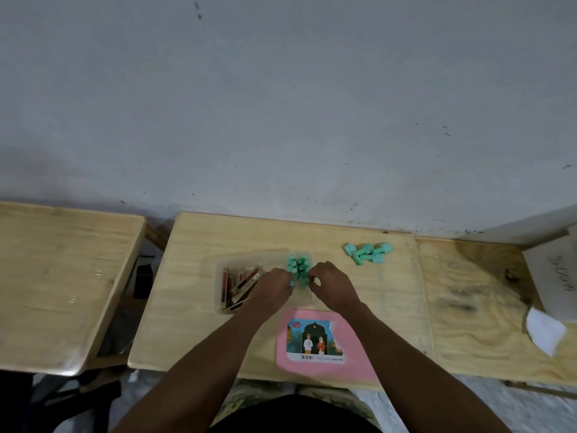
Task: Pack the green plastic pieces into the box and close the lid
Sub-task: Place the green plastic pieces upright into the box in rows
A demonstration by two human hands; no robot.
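Green pieces (368, 252) (count unclear) loose; two hands (274, 285) over one box (224, 309).

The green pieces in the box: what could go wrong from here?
1. The green pieces in the box stand packed upright beside the brown sticks; either hand might topple them.
2. The loose pile lies outside the clear box, easily forgotten before the pink lid goes on.

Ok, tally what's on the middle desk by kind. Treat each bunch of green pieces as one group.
Clear plastic box: 1
Pink lid: 1
Groups of green plastic pieces: 2, one in the box, one loose on the desk
Bunch of dark red and tan sticks in the box: 1
Total: 5
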